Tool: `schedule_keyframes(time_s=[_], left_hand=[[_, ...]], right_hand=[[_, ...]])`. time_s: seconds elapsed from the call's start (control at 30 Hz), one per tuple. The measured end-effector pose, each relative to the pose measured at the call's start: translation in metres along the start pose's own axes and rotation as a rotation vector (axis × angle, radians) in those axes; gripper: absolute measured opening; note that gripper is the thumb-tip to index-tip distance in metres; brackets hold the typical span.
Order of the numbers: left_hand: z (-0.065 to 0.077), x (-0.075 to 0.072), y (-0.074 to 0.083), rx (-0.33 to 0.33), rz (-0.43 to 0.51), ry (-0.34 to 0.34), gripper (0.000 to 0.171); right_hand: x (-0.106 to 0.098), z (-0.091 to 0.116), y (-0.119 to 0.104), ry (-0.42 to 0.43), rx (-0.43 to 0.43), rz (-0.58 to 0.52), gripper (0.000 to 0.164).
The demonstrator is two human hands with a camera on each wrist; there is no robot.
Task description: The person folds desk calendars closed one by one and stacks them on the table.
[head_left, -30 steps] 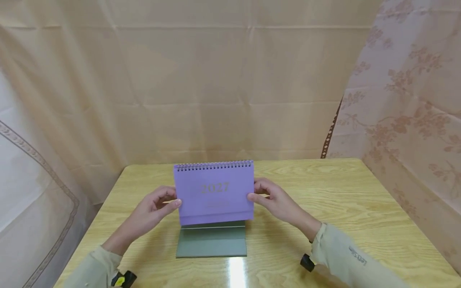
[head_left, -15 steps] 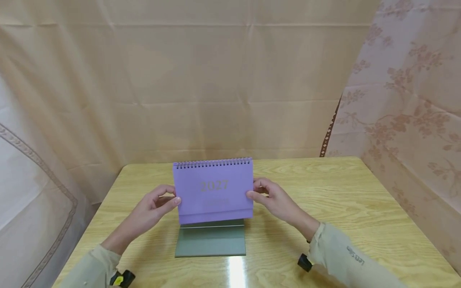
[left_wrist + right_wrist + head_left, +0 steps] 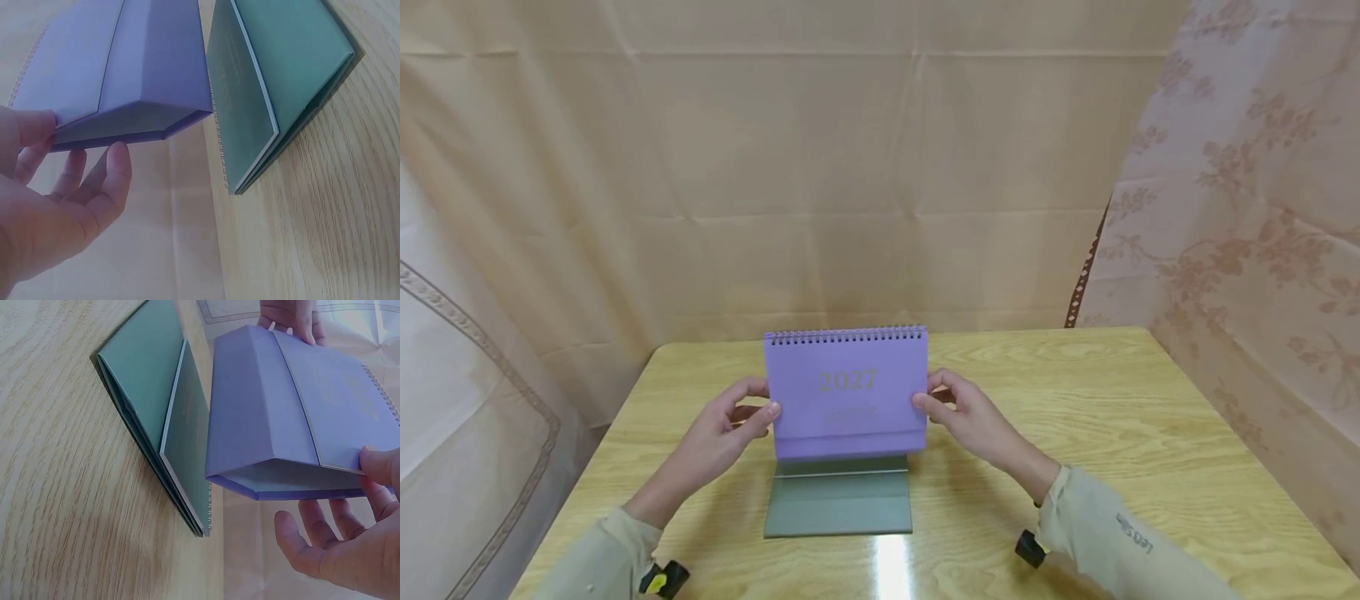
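A purple spiral-bound desk calendar (image 3: 847,400) marked 2027 is held up in front of me, its wire binding along the top. My left hand (image 3: 730,425) pinches its left edge, thumb on the front cover and fingers behind. On the opposite edge my right hand (image 3: 966,417) grips it the same way. Both wrist views show the purple calendar (image 3: 269,419) raised off the table, its folded base hollow at the side. Behind and below it stands a green desk calendar (image 3: 287,50) on the table; the purple one hides its upper part in the head view.
The wood-grain table (image 3: 1075,400) stretches to both sides of the calendars. A beige curtain (image 3: 775,167) hangs behind the far edge, and a flowered cloth (image 3: 1247,250) hangs at the right. Black cameras (image 3: 1030,548) are strapped at both wrists.
Both hands have lifted the purple calendar slightly, and its left side has come up more, so it looks more level. The green calendar stays where it was.
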State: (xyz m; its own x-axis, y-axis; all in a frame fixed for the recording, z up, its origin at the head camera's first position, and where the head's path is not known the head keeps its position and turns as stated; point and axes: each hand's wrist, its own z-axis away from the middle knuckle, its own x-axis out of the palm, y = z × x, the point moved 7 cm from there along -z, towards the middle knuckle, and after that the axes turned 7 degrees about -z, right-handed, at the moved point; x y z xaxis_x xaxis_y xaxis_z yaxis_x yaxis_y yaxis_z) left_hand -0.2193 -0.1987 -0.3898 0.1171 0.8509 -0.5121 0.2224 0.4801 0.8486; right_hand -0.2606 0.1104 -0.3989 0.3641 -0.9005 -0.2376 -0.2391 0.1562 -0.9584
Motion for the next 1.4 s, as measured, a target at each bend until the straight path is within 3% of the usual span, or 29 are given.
schedule_keyframes(time_s=[0.23,0.47,0.7,0.83,1.03,1.4], left_hand=[[0.001,0.002,-0.001,0.002,0.004,0.04,0.032],[0.004,0.002,-0.003,-0.019,-0.001,0.038,0.034],[0.005,-0.006,-0.01,-0.106,0.027,0.054,0.04],[0.006,-0.007,-0.011,-0.145,0.065,0.059,0.044],[0.007,-0.006,-0.014,-0.174,0.096,0.023,0.05],[0.007,0.002,-0.022,-0.189,0.124,-0.06,0.078]], right_hand=[[0.003,0.001,0.0,0.004,0.009,-0.024,0.015],[0.005,0.003,-0.001,0.004,0.024,-0.013,0.016],[0.011,0.001,0.001,-0.026,0.077,-0.072,0.02],[0.016,-0.001,0.004,-0.059,0.116,-0.169,0.025],[0.017,-0.002,0.01,-0.075,0.174,-0.273,0.036],[0.014,-0.002,0.015,-0.041,0.243,-0.304,0.044]])
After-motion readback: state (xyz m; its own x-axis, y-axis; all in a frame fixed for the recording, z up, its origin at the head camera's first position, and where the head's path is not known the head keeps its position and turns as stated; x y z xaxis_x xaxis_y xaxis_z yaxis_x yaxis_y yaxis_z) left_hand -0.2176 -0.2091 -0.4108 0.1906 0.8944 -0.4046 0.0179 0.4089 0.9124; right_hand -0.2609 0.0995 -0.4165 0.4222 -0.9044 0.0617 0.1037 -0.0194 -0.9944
